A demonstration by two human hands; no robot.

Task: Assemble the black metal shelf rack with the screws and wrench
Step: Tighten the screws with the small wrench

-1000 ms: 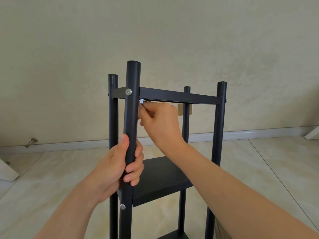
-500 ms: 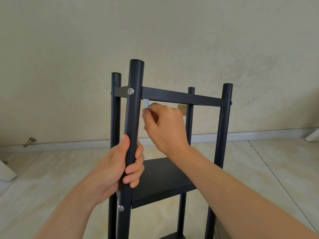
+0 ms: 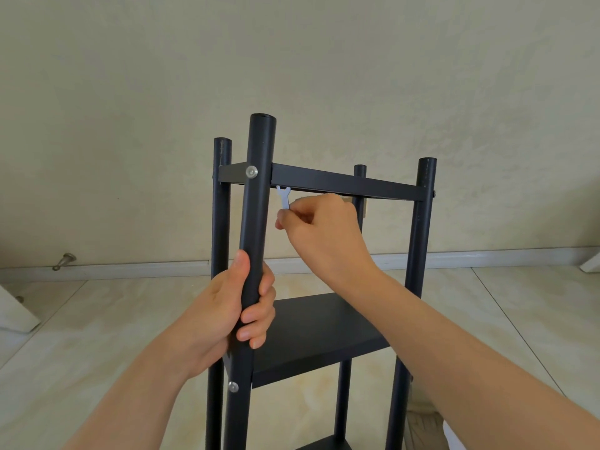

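The black metal shelf rack (image 3: 344, 185) stands upright in front of me on four round posts. My left hand (image 3: 233, 310) grips the near left post (image 3: 258, 203) at mid height. My right hand (image 3: 324, 232) pinches a small silver wrench (image 3: 283, 196), whose open jaw points up just under the top shelf's front rail, right of the near post. A silver screw head (image 3: 251, 172) sits in that post at the top shelf. Lower down, a second screw (image 3: 233, 386) shows by the middle shelf (image 3: 318, 332).
A beige wall and white baseboard (image 3: 487, 256) run behind the rack. A metal doorstop (image 3: 65, 260) sticks out of the baseboard at the left. White objects cut into the left edge (image 3: 14, 315) and right edge (image 3: 591, 264). Tiled floor lies all around.
My right hand has drawn down and right from the top corner, and the wrench now shows clearly below the rail. The left hand keeps its grip on the post.
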